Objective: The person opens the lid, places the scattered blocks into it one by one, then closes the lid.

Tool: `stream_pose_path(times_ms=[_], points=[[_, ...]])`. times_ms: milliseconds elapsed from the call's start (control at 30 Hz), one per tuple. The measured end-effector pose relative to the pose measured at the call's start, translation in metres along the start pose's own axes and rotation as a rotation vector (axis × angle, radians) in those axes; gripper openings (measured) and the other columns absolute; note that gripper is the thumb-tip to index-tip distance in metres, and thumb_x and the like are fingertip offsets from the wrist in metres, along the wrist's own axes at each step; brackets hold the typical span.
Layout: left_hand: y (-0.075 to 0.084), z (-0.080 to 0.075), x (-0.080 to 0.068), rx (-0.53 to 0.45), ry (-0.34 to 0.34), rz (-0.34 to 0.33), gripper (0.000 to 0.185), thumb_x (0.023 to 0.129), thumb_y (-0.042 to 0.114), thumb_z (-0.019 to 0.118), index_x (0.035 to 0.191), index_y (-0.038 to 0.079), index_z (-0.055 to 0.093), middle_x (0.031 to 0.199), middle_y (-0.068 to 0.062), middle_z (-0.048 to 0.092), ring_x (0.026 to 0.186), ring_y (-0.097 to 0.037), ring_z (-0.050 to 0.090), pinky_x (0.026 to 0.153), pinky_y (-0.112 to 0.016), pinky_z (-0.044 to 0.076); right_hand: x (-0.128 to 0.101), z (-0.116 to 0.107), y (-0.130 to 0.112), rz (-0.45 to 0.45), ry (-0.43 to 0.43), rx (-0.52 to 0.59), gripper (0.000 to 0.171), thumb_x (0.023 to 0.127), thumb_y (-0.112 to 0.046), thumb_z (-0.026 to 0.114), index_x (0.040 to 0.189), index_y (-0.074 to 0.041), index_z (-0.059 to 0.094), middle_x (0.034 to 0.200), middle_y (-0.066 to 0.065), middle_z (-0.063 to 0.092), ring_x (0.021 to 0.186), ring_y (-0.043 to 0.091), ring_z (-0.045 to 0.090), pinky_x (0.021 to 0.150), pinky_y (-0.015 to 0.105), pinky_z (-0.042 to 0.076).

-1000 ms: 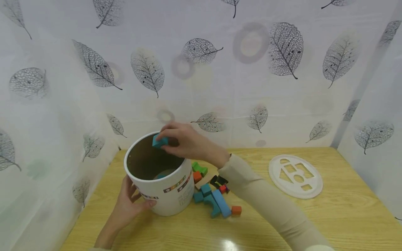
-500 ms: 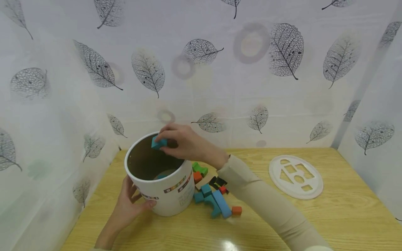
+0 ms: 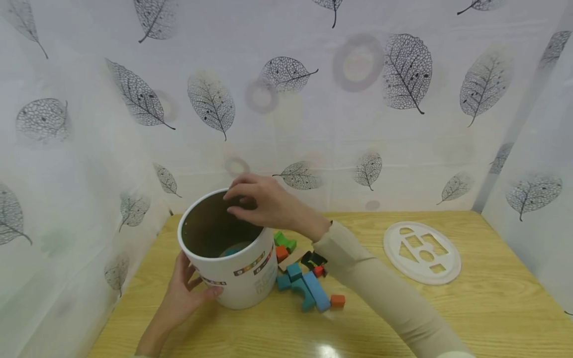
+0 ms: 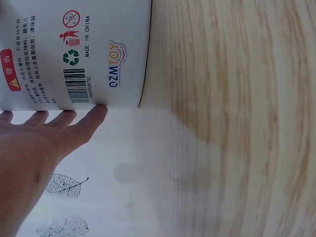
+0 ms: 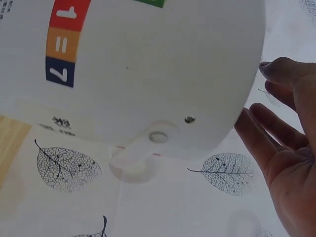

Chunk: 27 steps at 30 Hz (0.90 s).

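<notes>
My left hand [image 3: 185, 293] holds the side of a white cylindrical bucket [image 3: 246, 283], thumb on the front and fingers along its left side. In the left wrist view, those fingers [image 4: 64, 118] lie against the bucket's printed wall. Over the bucket's mouth, at the far right rim, is my right hand [image 3: 261, 201], thumb and fingers apart with nothing between them. The right wrist view shows this hand [image 5: 281, 113] beside the bucket's rim. Inside, a bit of blue-green block [image 3: 233, 251] shows at the bottom; the rest of the floor is hidden.
Right of the bucket lie loose blocks: a long blue one [image 3: 316, 292], a teal arch [image 3: 304, 293], an orange block [image 3: 337, 301], a green piece [image 3: 285, 242] and several others. A white lid with shaped cutouts [image 3: 394, 258] lies farther right. Leaf-printed curtain [image 3: 331, 124] encloses the table.
The blue block that my right hand pinched over the bucket is no longer in its fingers, which have parted. My left hand and the bucket stay in place.
</notes>
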State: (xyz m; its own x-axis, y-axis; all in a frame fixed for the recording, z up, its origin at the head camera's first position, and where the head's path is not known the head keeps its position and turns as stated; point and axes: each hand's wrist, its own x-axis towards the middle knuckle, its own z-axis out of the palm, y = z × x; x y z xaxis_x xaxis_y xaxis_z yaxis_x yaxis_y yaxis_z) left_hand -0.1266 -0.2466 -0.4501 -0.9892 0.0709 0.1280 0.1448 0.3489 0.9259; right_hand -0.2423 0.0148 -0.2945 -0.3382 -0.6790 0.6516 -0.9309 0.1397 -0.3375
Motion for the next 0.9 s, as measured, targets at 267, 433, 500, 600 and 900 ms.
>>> stream_pose_path(times_ms=[267,433,500,600,900], points=[[0.001,0.000,0.000,0.003,0.007,-0.018,0.118,0.082,0.008,0.083,0.165,0.028,0.002,0.172,-0.015,0.006,0.151,-0.058,0.018,0.108,-0.078,0.038,-0.012,-0.016,0.004,-0.034,0.053,-0.015,0.017,0.089,-0.006,0.077,0.105,-0.002,0.074,0.105,0.011,0.069,0.084,0.017,0.068,0.075,0.021,0.062],[0.002,0.002,0.001,0.001,0.003,-0.039,0.116,0.083,0.011,0.084,0.164,0.028,0.003,0.172,-0.014,0.007,0.152,-0.057,0.018,0.109,-0.077,0.039,-0.027,-0.031,0.005,-0.043,0.054,-0.030,0.019,0.089,-0.004,0.077,0.107,-0.003,0.073,0.106,0.010,0.069,0.091,0.022,0.069,0.079,0.024,0.063],[0.002,0.003,0.002,0.000,-0.004,-0.034,0.116,0.083,0.011,0.084,0.164,0.028,0.003,0.172,-0.014,0.008,0.152,-0.057,0.018,0.109,-0.076,0.039,-0.037,-0.039,0.007,-0.045,0.056,-0.065,0.020,0.088,-0.005,0.078,0.107,-0.005,0.074,0.105,0.009,0.070,0.091,0.021,0.068,0.078,0.023,0.063],[0.001,0.004,0.002,0.002,-0.004,-0.033,0.116,0.083,0.012,0.084,0.164,0.028,0.003,0.172,-0.013,0.008,0.152,-0.056,0.019,0.109,-0.075,0.040,-0.057,-0.049,0.011,-0.034,0.063,-0.112,0.021,0.086,-0.006,0.081,0.106,-0.006,0.074,0.104,0.009,0.071,0.091,0.020,0.069,0.075,0.024,0.063],[0.002,-0.001,0.002,0.020,-0.009,-0.053,0.119,0.082,0.013,0.085,0.164,0.027,0.001,0.173,-0.015,0.006,0.151,-0.057,0.018,0.109,-0.075,0.041,-0.135,-0.057,0.037,0.102,-0.063,-0.214,0.019,0.084,-0.003,0.080,0.102,-0.007,0.075,0.100,0.006,0.071,0.085,0.017,0.068,0.069,0.028,0.063]])
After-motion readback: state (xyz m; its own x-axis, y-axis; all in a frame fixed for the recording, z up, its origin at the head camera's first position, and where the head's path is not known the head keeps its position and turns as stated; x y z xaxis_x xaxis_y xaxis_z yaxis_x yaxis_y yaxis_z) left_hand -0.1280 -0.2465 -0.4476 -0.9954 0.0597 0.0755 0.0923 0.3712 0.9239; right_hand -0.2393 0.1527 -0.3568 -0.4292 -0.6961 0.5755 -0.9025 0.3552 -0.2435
